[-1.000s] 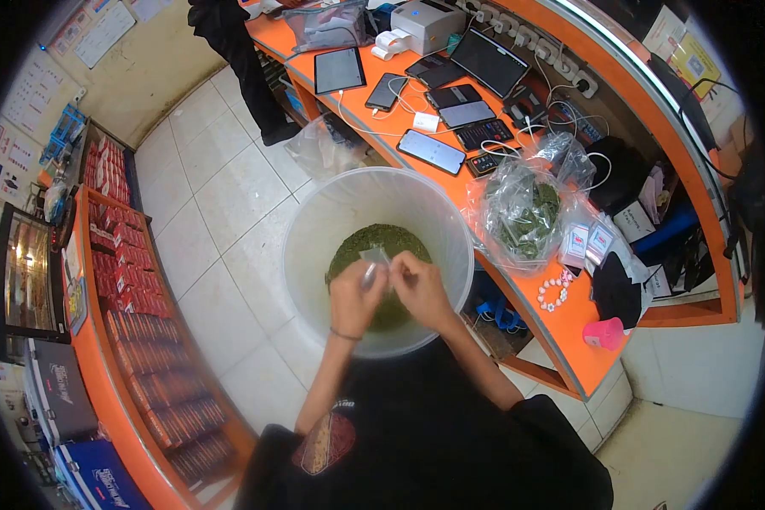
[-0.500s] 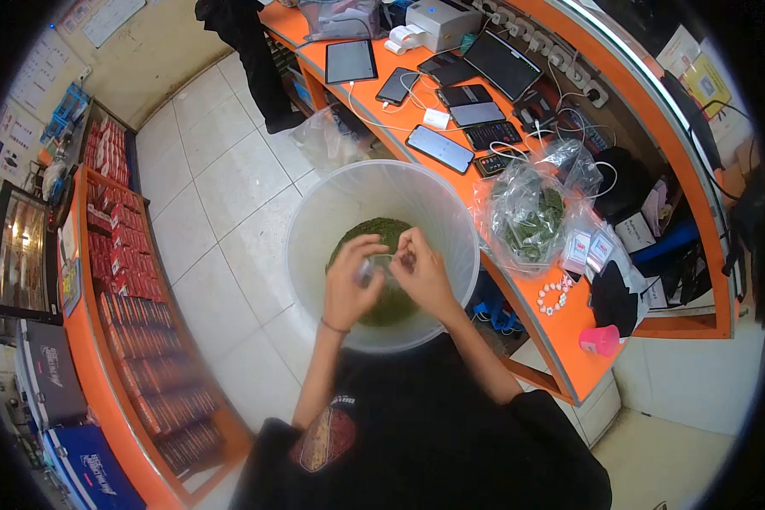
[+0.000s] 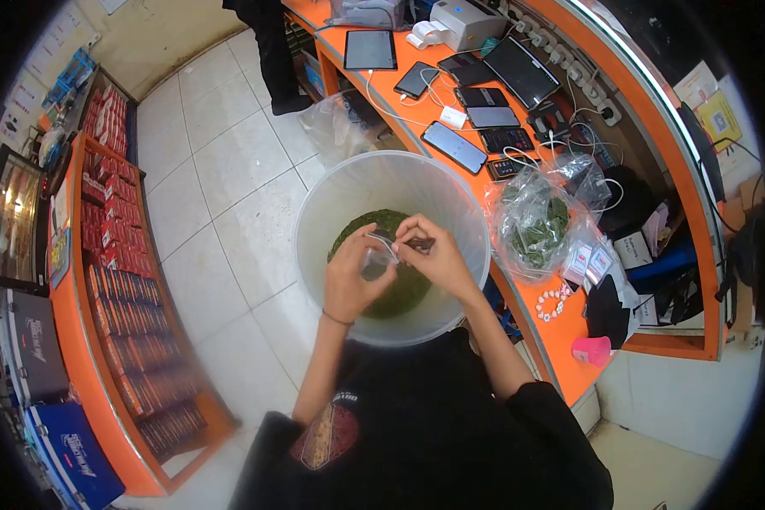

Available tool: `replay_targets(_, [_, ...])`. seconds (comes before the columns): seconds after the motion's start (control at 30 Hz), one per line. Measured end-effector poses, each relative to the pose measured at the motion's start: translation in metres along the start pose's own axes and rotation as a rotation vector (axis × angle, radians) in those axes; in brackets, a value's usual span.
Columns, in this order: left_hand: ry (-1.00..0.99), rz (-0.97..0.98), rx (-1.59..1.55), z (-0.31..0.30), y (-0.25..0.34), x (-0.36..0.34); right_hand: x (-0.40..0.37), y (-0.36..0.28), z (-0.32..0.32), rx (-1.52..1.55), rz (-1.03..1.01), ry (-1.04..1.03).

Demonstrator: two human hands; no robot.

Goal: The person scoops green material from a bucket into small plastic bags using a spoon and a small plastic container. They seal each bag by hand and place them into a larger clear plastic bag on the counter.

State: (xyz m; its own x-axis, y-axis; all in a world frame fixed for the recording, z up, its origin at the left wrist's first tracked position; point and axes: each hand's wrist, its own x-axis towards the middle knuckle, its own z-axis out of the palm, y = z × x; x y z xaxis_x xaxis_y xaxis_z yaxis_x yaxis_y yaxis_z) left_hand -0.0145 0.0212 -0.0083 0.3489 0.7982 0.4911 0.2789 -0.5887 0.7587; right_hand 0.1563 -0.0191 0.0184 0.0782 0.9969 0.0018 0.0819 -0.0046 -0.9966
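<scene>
A large translucent tub (image 3: pixel 314 255) stands in front of my body, with dark green crumbled material (image 3: pixel 404 297) in its bottom. Over the tub, my left hand (image 3: pixel 354 274) grips a small clear plastic bag (image 3: pixel 376 263) between thumb and fingers. My right hand (image 3: pixel 433 255) is closed beside it, its fingertips pinching at the bag's upper edge. Whether the right fingers hold anything more is too small to tell. To the right, a clear plastic bag of green material (image 3: pixel 531 234) lies on the orange counter (image 3: pixel 569 382).
Phones, a tablet (image 3: pixel 371 50), cables and a white printer (image 3: pixel 466 24) lie along the counter. A pink cup (image 3: pixel 592 350) is near its front end. Shelves of red packs (image 3: pixel 119 208) line the left. Another person's dark-clothed leg (image 3: pixel 276 59) stands beyond the tub.
My hands have come together at the small bag, which shows more clearly between them. The camera view has shifted slightly.
</scene>
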Motion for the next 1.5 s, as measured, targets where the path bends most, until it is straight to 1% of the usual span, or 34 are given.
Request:
replay_targets(0.07, [-0.062, -0.035, 0.022, -0.001, 0.01, 0.0, 0.001, -0.004, 0.006, 0.002, 0.04, 0.03])
replay_targets(0.1, [-0.055, -0.039, 0.021, -0.001, 0.01, 0.0, 0.002, -0.006, 0.007, -0.003, 0.042, 0.024])
replay_targets(0.17, [-0.033, -0.014, 0.042, 0.0, 0.01, 0.0, 0.003, -0.008, 0.009, -0.186, 0.013, 0.04])
replay_targets(0.2, [-0.025, -0.02, 0.042, 0.0, 0.009, -0.001, 0.003, -0.008, 0.011, -0.19, 0.015, 0.031])
replay_targets(0.27, [0.028, -0.052, 0.122, 0.001, 0.006, -0.003, 0.002, -0.007, 0.016, -0.375, -0.092, 0.117])
replay_targets(0.3, [0.03, -0.059, 0.122, 0.0, 0.005, -0.003, 0.003, -0.004, 0.015, -0.377, -0.089, 0.111])
replay_targets(0.37, [0.033, -0.142, 0.077, -0.004, 0.006, 0.0, 0.008, 0.005, 0.006, -0.2, -0.003, 0.085])
replay_targets(0.4, [0.033, -0.144, 0.075, -0.005, 0.005, 0.002, 0.012, 0.012, -0.001, -0.202, 0.0, 0.085])
replay_targets(0.47, [0.103, -0.175, 0.005, -0.005, 0.004, 0.004, 0.025, 0.023, -0.018, -0.024, 0.188, -0.159])
replay_targets(0.53, [0.095, -0.147, 0.038, -0.004, -0.002, 0.004, 0.043, 0.026, -0.03, 0.019, 0.159, -0.184])
replay_targets(0.6, [0.087, -0.117, 0.073, -0.004, -0.005, 0.004, 0.069, 0.05, -0.043, -0.666, 0.299, -0.107])
replay_targets(0.63, [0.083, -0.133, 0.058, -0.004, -0.004, 0.004, 0.081, 0.071, -0.043, -0.661, 0.303, -0.105])
replay_targets(0.7, [0.072, -0.151, 0.043, -0.004, -0.005, 0.004, 0.098, 0.137, -0.042, -1.08, 0.195, -0.046])
replay_targets(0.73, [0.099, -0.144, 0.041, -0.003, -0.005, 0.005, 0.097, 0.185, -0.039, -1.092, 0.275, -0.12])
replay_targets(0.77, [0.13, -0.137, 0.04, -0.003, -0.005, 0.005, 0.094, 0.217, -0.034, -1.103, 0.35, -0.196])
replay_targets(0.8, [0.135, -0.139, 0.044, -0.004, -0.006, 0.007, 0.082, 0.205, -0.016, -1.098, 0.321, -0.294])
replay_targets(0.83, [0.162, -0.151, 0.042, -0.006, -0.006, 0.008, 0.076, 0.235, 0.0, -1.145, 0.237, -0.365])
replay_targets(0.87, [0.191, -0.17, 0.041, -0.007, -0.005, 0.006, 0.056, 0.227, 0.021, -0.958, 0.291, -0.26])
replay_targets(0.9, [0.195, -0.185, 0.046, -0.008, -0.004, 0.004, 0.044, 0.194, 0.038, -0.792, 0.46, -0.347])
replay_targets(0.93, [0.246, -0.205, 0.019, -0.007, -0.004, 0.005, 0.037, 0.197, 0.046, -0.793, 0.462, -0.36])
replay_targets(1.0, [0.301, -0.227, -0.008, -0.007, -0.004, 0.005, 0.028, 0.201, 0.052, -0.833, 0.229, -0.501])
replay_targets(1.03, [0.308, -0.248, -0.017, -0.007, -0.004, 0.005, 0.024, 0.153, 0.046, -0.665, 0.366, -0.503])
replay_targets(1.07, [0.314, -0.265, -0.028, -0.007, -0.004, 0.005, 0.026, 0.141, 0.036, -0.666, 0.365, -0.503])
replay_targets(1.13, [0.324, -0.223, 0.021, -0.006, -0.009, 0.005, 0.034, 0.122, 0.009, -0.022, 0.536, -0.599])
replay_targets(1.17, [0.332, -0.182, 0.071, -0.005, -0.012, 0.005, 0.035, 0.11, -0.005, -0.023, 0.533, -0.597])
replay_targets(1.2, [0.329, -0.178, 0.07, -0.004, -0.011, 0.004, 0.036, 0.091, -0.016, 0.083, 0.553, -0.583])
replay_targets(1.23, [0.33, -0.229, 0.078, -0.004, -0.011, 0.003, 0.034, 0.075, -0.025, 0.192, 0.57, -0.568])
replay_targets(1.27, [0.329, -0.278, 0.086, -0.004, -0.01, 0.003, 0.031, 0.066, -0.033, 0.198, 0.565, -0.562])
replay_targets(1.3, [0.32, -0.271, 0.087, -0.004, -0.011, 0.003, 0.027, 0.058, -0.041, 0.283, 0.563, -0.52])
replay_targets(1.33, [0.368, -0.22, 0.104, -0.004, -0.013, 0.004, 0.022, 0.052, -0.049, 0.368, 0.56, -0.476])
replay_targets(1.37, [0.416, -0.169, 0.119, -0.003, -0.013, 0.005, 0.018, 0.049, -0.055, 0.376, 0.553, -0.467])
replay_targets(1.4, [0.406, -0.161, 0.12, -0.003, -0.01, 0.006, 0.013, 0.046, -0.061, 0.436, 0.539, -0.413])
replay_targets(1.47, [0.369, -0.367, -0.063, -0.006, 0.0, 0.007, 0.004, 0.043, -0.074, 0.502, 0.517, -0.355])
replay_targets(1.5, [0.364, -0.361, -0.059, -0.006, 0.001, 0.006, -0.001, 0.041, -0.079, 0.536, 0.461, -0.246])
